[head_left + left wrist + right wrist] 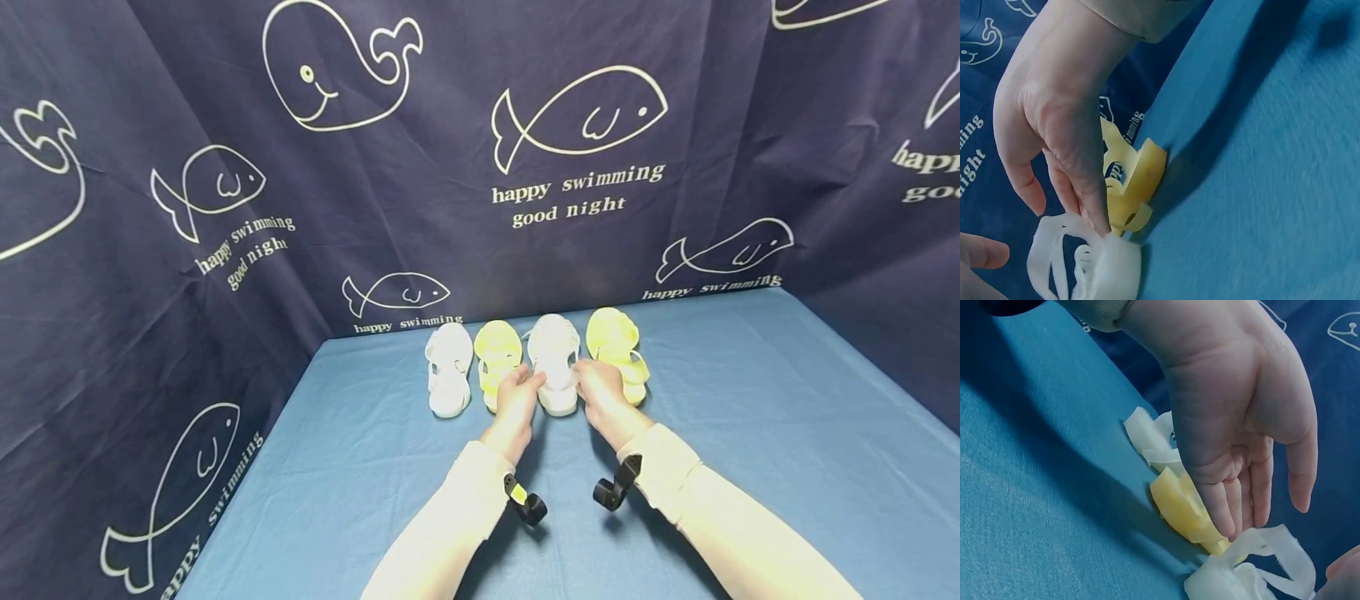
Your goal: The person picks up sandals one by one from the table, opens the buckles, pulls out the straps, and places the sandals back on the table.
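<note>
Head view: four small sandals in a row at the far edge of the blue tablecloth (750, 433), ordered white, yellow, white, yellow. Left hand (519, 393) and right hand (597, 388) flanking the heel end of the second white sandal (555, 360), fingers laid against its sides. Left of the grip, the inner yellow sandal (497, 358); right of it, the outer yellow sandal (617, 346); farthest left, the outer white sandal (448, 377).

Left wrist view: left hand (1054, 125) with fingers nearly straight, tips touching the white strap (1094, 265); no curl around it.

Right wrist view: right hand (1235, 419) likewise extended, fingertips (1225, 522) on the strap.

Best handled by even pressure from both sides, avoiding a nudge to either yellow neighbour.
</note>
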Available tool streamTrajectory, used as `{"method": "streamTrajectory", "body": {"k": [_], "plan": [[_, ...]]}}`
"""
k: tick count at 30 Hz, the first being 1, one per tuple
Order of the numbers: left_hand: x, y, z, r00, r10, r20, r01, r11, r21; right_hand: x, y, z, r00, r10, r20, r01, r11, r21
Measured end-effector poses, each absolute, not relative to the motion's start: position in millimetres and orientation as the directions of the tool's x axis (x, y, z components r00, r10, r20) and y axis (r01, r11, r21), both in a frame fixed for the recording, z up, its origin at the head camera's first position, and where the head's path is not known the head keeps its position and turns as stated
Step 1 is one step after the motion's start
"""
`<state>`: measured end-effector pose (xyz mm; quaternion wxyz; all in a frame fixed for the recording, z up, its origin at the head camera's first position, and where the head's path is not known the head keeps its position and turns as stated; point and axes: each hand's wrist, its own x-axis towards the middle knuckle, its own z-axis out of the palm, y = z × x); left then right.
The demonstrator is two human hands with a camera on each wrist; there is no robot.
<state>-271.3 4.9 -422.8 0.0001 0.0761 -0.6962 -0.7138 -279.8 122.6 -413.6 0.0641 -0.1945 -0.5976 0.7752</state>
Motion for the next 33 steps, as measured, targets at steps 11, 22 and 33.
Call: {"method": "streamTrajectory", "body": {"k": [11,22,33], "plan": [[-272.4,-19.4,-402.6,-0.995,-0.095,0.033,0.030,0.027,0.999,-266.9,112.7,-397.6,-0.947,0.294,-0.128,0.055,-0.243,-0.968],[-276.4,-33.0,-398.3,-0.996,-0.058,0.061,0.062,-0.007,0.998,-266.7,92.8,-394.0,-0.966,0.224,-0.126,0.044,-0.337,-0.940],[-282.2,-49.3,-397.7,-0.984,-0.136,0.119,0.107,0.087,0.990,-269.6,71.3,-390.6,-0.972,0.191,-0.134,0.067,-0.319,-0.945]]}}
